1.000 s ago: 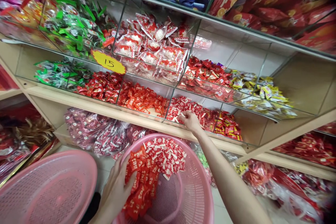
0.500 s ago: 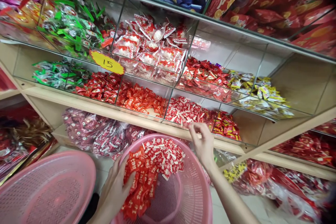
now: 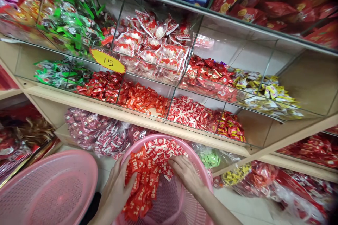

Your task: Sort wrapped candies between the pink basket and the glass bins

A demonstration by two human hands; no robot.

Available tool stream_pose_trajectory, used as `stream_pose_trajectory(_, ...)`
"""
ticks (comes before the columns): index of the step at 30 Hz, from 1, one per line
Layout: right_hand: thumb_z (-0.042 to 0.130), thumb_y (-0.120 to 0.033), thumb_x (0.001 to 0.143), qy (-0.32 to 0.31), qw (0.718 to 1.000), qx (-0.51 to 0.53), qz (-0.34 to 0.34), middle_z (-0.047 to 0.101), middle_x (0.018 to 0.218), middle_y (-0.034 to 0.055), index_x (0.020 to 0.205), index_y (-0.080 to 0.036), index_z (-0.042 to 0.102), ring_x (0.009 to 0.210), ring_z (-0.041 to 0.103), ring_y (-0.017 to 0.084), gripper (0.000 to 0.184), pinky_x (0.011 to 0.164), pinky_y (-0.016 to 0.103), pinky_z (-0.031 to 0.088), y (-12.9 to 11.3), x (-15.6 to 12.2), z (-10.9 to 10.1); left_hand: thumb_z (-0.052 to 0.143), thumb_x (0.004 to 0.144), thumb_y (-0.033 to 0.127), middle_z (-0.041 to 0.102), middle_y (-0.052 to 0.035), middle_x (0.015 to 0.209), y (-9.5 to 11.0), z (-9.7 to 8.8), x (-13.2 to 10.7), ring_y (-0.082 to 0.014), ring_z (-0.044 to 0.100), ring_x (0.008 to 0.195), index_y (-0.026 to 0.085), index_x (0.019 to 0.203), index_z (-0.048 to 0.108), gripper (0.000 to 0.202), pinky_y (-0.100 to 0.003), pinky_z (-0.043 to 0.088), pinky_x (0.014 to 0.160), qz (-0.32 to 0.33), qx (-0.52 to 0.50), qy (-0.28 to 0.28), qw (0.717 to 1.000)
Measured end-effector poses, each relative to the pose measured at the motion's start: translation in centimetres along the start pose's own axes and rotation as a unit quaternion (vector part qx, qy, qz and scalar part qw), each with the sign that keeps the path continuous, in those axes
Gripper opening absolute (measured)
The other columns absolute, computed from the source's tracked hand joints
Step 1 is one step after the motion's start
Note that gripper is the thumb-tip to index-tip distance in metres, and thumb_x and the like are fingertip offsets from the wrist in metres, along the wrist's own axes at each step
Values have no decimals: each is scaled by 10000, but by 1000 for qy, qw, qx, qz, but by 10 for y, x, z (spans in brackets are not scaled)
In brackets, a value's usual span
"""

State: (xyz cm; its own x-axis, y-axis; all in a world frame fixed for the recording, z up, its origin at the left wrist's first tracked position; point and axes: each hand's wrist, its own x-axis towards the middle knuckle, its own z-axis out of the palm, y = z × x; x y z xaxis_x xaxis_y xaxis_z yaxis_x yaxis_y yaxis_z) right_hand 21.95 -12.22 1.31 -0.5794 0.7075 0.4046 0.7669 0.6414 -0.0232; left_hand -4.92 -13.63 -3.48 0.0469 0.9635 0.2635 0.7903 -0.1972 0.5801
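Observation:
A deep pink plastic basket stands below the shelf. Orange-red wrapped candies fill its left side, and small red-and-white wrapped candies are heaped at its back. My left hand is closed over the basket's left rim, its thumb inside against the orange-red candies. My right hand is inside the basket at the right of the red-and-white heap. Its fingers are bent down together onto the candies, and what is under the fingertips is hidden.
Above the basket, glass-fronted shelf compartments hold wrapped candies, including a red-and-white pile and an orange-red pile. A yellow price tag reads 15. Another pink basket stands at left. Bagged candies lie under the shelf.
My right hand has come down from the shelf's front edge, where it pinched a small candy, into the basket. My left hand stays at the rim.

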Motion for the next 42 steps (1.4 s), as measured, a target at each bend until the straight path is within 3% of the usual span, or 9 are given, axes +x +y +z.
stream_pose_trajectory(7,382,-114,895,14,1000,-21,7,600,963,58,1009,-151,525,823,510,154,187,757,300,403,3,-2,4,435,832,382,319,-93,1397,-2,2,-1,-270,343,1274,249,1351,292,555,-465,381,995,-5,3,-1,1000)
stream_pose_trajectory(13,357,-157,911,-31,998,-42,25,589,942,49,926,-166,534,803,501,151,178,729,290,377,11,-14,-4,444,826,381,331,-85,1392,-1,2,-1,-271,346,1274,264,1349,294,556,-474,381,994,-9,1,5,1000)
stream_pose_trajectory(26,421,-94,868,-47,987,-135,-70,580,876,36,775,-163,538,757,484,154,164,776,314,370,16,-10,15,438,830,383,330,-101,1387,-3,2,-1,-278,348,1270,247,1346,296,552,-479,389,984,1,2,6,1000)
stream_pose_trajectory(42,417,-94,872,-83,982,-139,-101,562,834,23,779,-165,521,765,492,148,156,752,313,374,20,0,23,431,832,389,317,-97,1392,-2,4,0,-276,319,1286,249,1346,289,550,-479,368,1001,-9,-3,-4,1000)
